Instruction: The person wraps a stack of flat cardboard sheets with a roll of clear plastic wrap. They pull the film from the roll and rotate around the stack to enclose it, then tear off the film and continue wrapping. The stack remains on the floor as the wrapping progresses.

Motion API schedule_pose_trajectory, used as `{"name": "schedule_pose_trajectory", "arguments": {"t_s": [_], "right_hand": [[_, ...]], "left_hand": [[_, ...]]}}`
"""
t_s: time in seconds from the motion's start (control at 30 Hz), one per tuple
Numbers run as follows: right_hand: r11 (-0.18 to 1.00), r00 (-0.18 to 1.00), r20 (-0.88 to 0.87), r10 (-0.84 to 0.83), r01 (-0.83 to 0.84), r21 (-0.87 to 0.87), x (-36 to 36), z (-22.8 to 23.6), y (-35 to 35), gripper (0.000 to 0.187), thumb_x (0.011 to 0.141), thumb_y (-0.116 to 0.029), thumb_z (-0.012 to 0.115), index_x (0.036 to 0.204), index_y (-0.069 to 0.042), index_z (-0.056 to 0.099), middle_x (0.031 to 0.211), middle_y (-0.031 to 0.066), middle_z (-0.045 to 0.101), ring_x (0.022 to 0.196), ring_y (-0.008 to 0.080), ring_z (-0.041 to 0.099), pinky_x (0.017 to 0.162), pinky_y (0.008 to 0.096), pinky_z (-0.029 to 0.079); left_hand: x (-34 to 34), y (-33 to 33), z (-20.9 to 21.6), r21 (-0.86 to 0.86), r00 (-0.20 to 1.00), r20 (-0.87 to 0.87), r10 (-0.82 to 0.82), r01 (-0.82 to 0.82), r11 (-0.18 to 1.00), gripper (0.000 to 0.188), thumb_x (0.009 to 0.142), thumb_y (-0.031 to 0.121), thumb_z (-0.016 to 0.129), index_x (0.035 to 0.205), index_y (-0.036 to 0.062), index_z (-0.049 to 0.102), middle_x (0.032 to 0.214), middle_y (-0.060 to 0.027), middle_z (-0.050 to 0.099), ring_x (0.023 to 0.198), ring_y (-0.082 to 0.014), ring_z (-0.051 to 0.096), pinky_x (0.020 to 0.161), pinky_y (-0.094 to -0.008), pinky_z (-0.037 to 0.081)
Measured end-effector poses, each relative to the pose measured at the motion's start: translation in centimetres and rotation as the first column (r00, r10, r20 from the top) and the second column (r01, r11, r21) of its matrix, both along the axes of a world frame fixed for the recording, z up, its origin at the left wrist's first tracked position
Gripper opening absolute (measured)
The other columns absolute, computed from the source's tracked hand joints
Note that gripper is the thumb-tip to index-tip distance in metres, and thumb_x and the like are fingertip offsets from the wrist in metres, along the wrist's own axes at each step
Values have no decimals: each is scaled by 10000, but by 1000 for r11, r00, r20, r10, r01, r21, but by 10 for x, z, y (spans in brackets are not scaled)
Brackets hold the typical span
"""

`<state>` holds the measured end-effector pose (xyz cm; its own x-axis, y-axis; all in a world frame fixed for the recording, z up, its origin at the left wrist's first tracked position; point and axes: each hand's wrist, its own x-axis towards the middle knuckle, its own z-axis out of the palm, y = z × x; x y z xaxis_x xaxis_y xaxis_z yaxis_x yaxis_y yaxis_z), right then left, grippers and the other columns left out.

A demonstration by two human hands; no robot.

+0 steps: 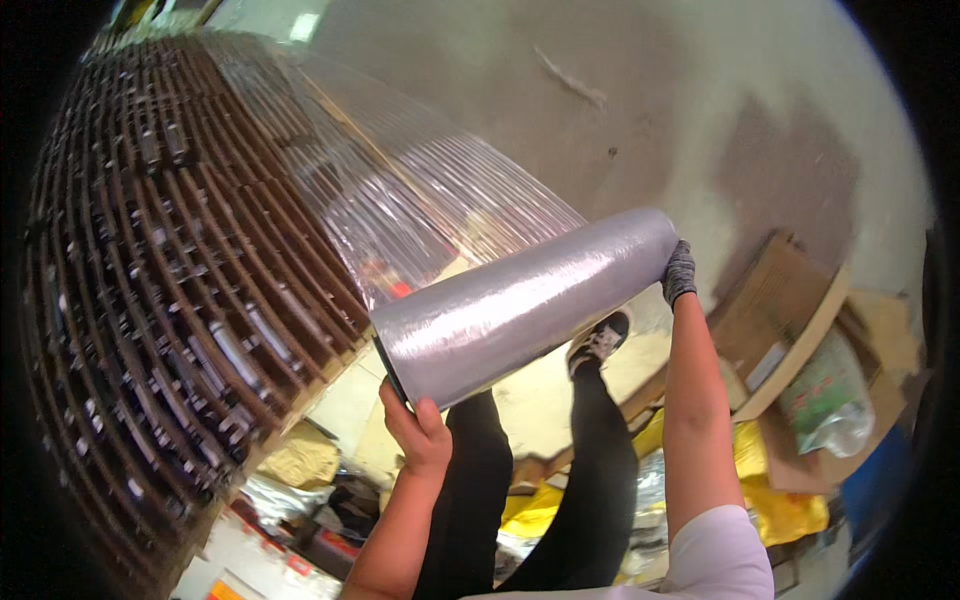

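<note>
A large roll of clear stretch film (530,305) spans the space between my two hands, tilted with its right end farther away. My bare left hand (418,432) grips the near left end, fingers at the dark core rim. At the other end, my right hand (679,272), in a grey knit glove, is closed on the roll's edge. From the roll a wide sheet of film (440,190) stretches away to the far left, pulled into shiny ridges. It reaches a big stack of brown slatted layers (180,230) with small pieces between them.
Flattened cardboard (775,310) and a clear plastic bag (830,395) lie at the right. Yellow bags (775,485) sit beside my right arm. Mixed packages (300,460) lie at the lower left. My shoe (600,340) stands under the roll; grey floor (660,110) extends beyond.
</note>
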<state>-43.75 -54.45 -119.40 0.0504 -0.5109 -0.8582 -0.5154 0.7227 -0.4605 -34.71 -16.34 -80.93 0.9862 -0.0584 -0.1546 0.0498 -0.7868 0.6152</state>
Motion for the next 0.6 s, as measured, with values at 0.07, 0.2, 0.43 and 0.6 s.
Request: {"name": "schedule_pose_trajectory", "arguments": {"t_s": [0.07,0.2,0.43,0.6], "right_hand": [[995,995,-59,-79,83,57,-47,-53,65,594,964,-557,382,1073,-36,647,1007,135,656,815,253,599,725,398,517],[908,919,89,-384,358,218,-136,-133,209,472,980,-410,415,1208,-33,584,1167,124,649,999,280,630,876,408,526],[763,829,81,-553,465,450,-231,-114,433,443,959,-467,415,1115,-103,614,1098,87,652,945,267,605,829,396,500],[757,780,-52,-624,619,211,-275,-37,513,430,954,-517,406,952,-145,621,801,39,619,636,205,549,547,366,467]], "left_hand": [[-15,34,-26,41,983,51,-177,175,984,689,1009,487,395,1320,-127,370,1099,-238,573,960,-321,582,842,-397,469],[-29,107,-50,134,917,-55,-395,398,907,700,975,451,432,1306,-162,358,1216,-350,477,1099,-497,474,958,-544,375],[-25,238,-25,287,743,-95,-663,658,696,685,1025,437,338,1347,-166,337,1166,-330,501,996,-460,519,884,-498,410],[-39,331,-1,202,818,-200,-539,573,794,570,989,354,442,1295,-124,392,1071,-326,500,923,-480,491,828,-512,397]]}}
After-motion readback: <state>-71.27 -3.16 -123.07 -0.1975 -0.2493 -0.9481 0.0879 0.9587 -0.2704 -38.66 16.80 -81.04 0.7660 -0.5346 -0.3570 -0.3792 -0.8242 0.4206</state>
